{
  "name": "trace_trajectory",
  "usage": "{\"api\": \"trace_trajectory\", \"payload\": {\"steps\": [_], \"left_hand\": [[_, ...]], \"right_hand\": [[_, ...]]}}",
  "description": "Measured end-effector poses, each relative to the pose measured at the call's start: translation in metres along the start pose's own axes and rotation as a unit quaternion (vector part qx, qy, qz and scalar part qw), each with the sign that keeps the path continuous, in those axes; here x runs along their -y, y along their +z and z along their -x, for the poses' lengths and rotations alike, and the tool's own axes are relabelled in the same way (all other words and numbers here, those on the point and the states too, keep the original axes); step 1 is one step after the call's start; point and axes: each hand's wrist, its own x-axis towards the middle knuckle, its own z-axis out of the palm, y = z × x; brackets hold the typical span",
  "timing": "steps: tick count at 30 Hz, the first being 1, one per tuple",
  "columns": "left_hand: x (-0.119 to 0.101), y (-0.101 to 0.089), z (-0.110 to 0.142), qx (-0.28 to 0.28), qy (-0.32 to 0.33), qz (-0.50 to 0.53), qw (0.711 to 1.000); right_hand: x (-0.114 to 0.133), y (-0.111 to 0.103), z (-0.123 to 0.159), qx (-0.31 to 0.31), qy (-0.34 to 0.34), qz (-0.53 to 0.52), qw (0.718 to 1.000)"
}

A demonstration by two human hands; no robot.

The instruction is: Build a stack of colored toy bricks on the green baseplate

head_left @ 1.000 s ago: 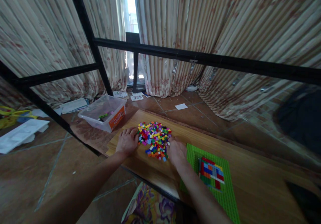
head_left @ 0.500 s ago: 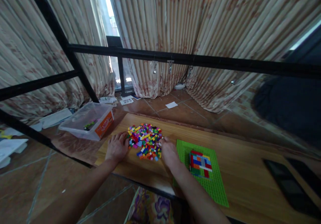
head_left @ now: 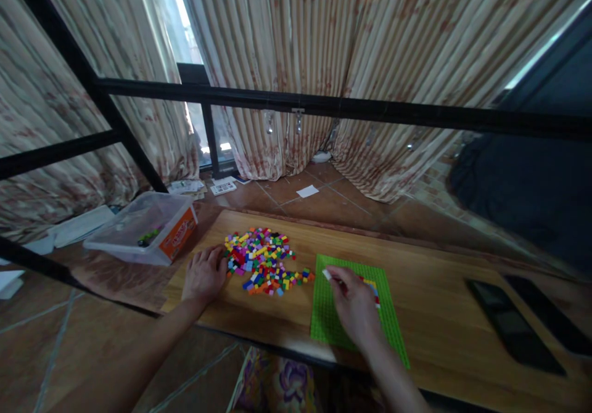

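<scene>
Loose building bricks (head_left: 259, 259) in many colours lie in a pile on the wooden table. At the pile's left edge my left hand (head_left: 205, 275) rests on the tabletop, fingers lying loosely with nothing visible in them. A small white brick (head_left: 327, 274) is pinched in the fingertips of my right hand (head_left: 354, 305), over the green baseplate (head_left: 333, 330). Behind that hand a block of joined bricks (head_left: 374, 288) sits on the baseplate, mostly hidden; a few yellow, blue, red and white parts show.
Two dark phone-like slabs (head_left: 515, 327) lie at the table's right. Left of the table, a clear plastic box (head_left: 134, 231) with an orange label holds a few green and dark pieces. A black metal rail (head_left: 296, 102) crosses in front of the curtains (head_left: 287, 43).
My right hand has moved right, from the pile's edge to over the baseplate, bringing the white brick. Some bricks now trail rightward from the pile. My left hand stays beside the pile.
</scene>
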Motion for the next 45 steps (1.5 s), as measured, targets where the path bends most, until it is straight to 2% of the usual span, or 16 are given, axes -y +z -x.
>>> {"api": "trace_trajectory", "payload": {"steps": [3,5,7,9,14,20,27,34,45], "left_hand": [[0.000,0.000,0.000,-0.006,0.002,0.001,1.000],[0.000,-0.001,0.000,-0.003,0.004,0.001,1.000],[0.000,-0.001,-0.001,0.000,0.003,0.000,1.000],[0.001,0.000,-0.002,0.002,0.003,-0.001,1.000],[0.003,0.002,-0.003,0.008,0.006,-0.006,1.000],[0.003,0.002,-0.004,0.013,0.002,-0.001,1.000],[0.002,0.002,-0.004,0.018,-0.001,0.000,1.000],[0.000,0.001,-0.003,0.009,-0.003,0.003,1.000],[0.000,-0.002,-0.003,0.010,-0.005,0.011,1.000]], "right_hand": [[-0.032,-0.034,0.013,-0.052,0.096,0.045,0.993],[-0.053,-0.051,0.014,-0.069,0.133,0.086,0.985],[-0.069,-0.063,0.011,-0.054,0.124,0.107,0.985],[-0.079,-0.069,0.003,-0.029,0.087,0.116,0.989],[-0.082,-0.073,-0.016,0.059,0.004,0.127,0.990],[-0.088,-0.075,-0.021,0.133,-0.020,0.107,0.985],[-0.102,-0.076,-0.026,0.128,0.015,0.046,0.991],[-0.101,-0.076,-0.029,0.146,0.027,0.018,0.989],[-0.096,-0.074,-0.020,0.102,0.035,-0.017,0.994]]}}
